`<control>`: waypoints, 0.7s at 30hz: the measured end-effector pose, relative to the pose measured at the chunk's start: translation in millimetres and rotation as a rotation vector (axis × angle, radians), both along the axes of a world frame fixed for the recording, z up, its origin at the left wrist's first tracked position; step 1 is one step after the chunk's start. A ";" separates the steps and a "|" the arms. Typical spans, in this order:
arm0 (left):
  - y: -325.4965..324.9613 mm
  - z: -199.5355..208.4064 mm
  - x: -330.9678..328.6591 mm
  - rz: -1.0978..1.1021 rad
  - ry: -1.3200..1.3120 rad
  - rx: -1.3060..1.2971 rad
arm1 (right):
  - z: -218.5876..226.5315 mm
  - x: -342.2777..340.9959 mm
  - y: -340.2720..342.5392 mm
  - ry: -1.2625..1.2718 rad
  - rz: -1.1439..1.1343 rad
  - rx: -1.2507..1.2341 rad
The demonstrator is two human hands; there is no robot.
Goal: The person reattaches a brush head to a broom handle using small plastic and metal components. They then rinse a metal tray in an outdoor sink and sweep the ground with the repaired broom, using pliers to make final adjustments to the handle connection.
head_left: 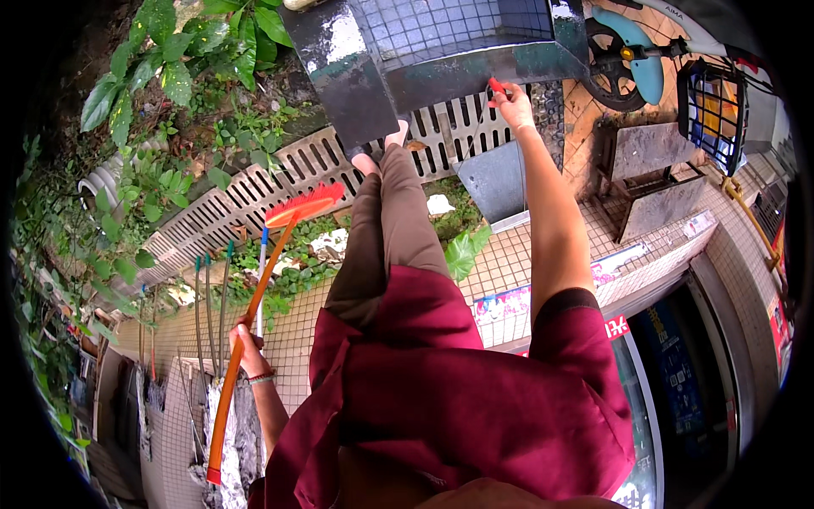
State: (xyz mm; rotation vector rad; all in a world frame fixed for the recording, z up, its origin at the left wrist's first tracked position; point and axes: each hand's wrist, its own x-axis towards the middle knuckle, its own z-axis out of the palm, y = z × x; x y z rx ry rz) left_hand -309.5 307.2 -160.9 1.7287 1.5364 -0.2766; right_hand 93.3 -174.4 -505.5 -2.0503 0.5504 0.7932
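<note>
My left hand (248, 349) is wrapped round the orange handle of a broom (261, 284). The broom is tilted with its head up, and its red bristles (314, 200) point away from me over the plants. Stretched out ahead, my right hand (514, 108) grips the red end of a thin rod. That rod appears to run down to a grey metal dustpan (495, 181), which rests by the drain grating. My feet (395, 134) in pink footwear are at the near edge of a dark stone slab (360, 102).
A slotted drain grating (191, 210) crosses the ground beside leafy plants (161, 68). Blue tiles (449, 34) fill the slab's middle. To the right are a worn low bench (653, 182) and a scooter (627, 64) with a black basket (712, 114). Several long handles (212, 310) stand at left.
</note>
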 end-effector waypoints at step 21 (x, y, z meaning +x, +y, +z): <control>16.8 -15.7 -1.2 -0.025 -0.116 -0.003 | 19.8 -10.6 22.8 0.134 0.403 -0.508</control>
